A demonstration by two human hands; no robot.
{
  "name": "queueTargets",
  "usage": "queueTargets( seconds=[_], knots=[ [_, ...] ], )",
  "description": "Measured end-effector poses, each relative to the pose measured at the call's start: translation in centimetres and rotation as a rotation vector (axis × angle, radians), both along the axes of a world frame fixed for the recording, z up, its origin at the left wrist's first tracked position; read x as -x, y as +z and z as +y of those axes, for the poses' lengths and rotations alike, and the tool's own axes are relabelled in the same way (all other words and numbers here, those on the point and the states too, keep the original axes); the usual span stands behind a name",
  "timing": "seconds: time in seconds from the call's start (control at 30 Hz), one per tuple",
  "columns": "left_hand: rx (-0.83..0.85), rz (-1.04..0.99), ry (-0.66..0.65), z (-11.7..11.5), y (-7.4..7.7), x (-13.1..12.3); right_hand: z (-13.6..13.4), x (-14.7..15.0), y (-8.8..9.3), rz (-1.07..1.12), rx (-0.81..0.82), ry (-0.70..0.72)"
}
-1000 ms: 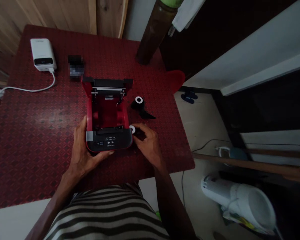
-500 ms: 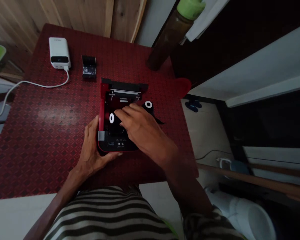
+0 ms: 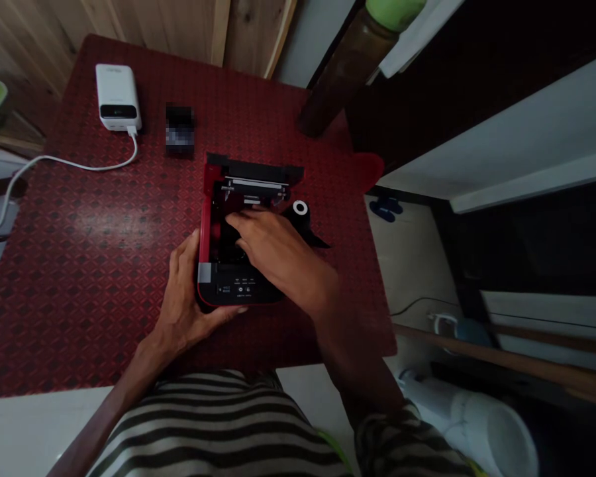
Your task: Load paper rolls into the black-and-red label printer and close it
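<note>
A red and black printer stands open on the table, with its lid raised at the far side. My left hand grips its near left corner, fingers along the side and thumb across the front. My right hand reaches into the printer's compartment, fingertips low inside. The white-cored roll seen there earlier is hidden beneath that hand. Just beyond the printer's right side lies a black ribbon roll with a white core, its black loose end trailing onto the table.
The red patterned table also holds a white power bank with a white cable and a small blurred black item. A dark bottle with a green cap stands past the far right corner.
My right hand has moved from beside the printer's front into its compartment. A white-cored roll now lies inside, hidden under that hand. My left hand stays on the printer.
</note>
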State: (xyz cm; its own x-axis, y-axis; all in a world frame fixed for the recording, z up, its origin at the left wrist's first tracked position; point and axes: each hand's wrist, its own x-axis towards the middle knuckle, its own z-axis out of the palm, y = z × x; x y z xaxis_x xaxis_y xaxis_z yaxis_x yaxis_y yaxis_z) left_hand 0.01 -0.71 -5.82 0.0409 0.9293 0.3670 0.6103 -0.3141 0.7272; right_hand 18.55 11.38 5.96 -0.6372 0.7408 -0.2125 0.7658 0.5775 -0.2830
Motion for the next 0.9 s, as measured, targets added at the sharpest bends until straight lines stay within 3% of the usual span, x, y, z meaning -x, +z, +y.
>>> queueTargets(
  seconds=[0.2, 0.33, 0.4, 0.53, 0.63, 0.7, 0.8, 0.9],
  knots=[
    [0.068, 0.027, -0.030, -0.7, 0.7, 0.8, -1.5, -3.4, 1.1, 0.390, 0.080, 0.127],
    [0.123, -0.189, -0.070, -0.6, 2.0, 2.0, -1.6, -3.5, 0.2, 0.427, 0.012, 0.181],
    [0.112, -0.333, -0.075, 0.7, 3.2, 2.4, -1.7, -3.3, -0.2, 0.426, -0.040, 0.194],
    [-0.018, -0.470, 0.081, 5.9, 6.2, 2.4, -2.9, -3.6, -0.3, 0.443, -0.222, 0.113],
    [-0.032, -0.468, 0.091, 9.5, 7.9, 1.6, -4.7, -3.9, -0.4, 0.464, -0.359, 0.029],
    [-0.024, -0.510, 0.114, 10.7, 8.5, 0.9, -5.8, -3.9, -0.8, 0.500, -0.462, -0.003],
    [-0.026, -0.581, 0.173, 10.3, 8.8, 0.2, -7.3, -3.7, -1.7, 0.535, -0.612, -0.024],
    [0.045, -0.609, 0.159, 8.3, 8.0, 0.1, -8.5, -3.7, -2.6, 0.523, -0.689, -0.059]
  ],
)
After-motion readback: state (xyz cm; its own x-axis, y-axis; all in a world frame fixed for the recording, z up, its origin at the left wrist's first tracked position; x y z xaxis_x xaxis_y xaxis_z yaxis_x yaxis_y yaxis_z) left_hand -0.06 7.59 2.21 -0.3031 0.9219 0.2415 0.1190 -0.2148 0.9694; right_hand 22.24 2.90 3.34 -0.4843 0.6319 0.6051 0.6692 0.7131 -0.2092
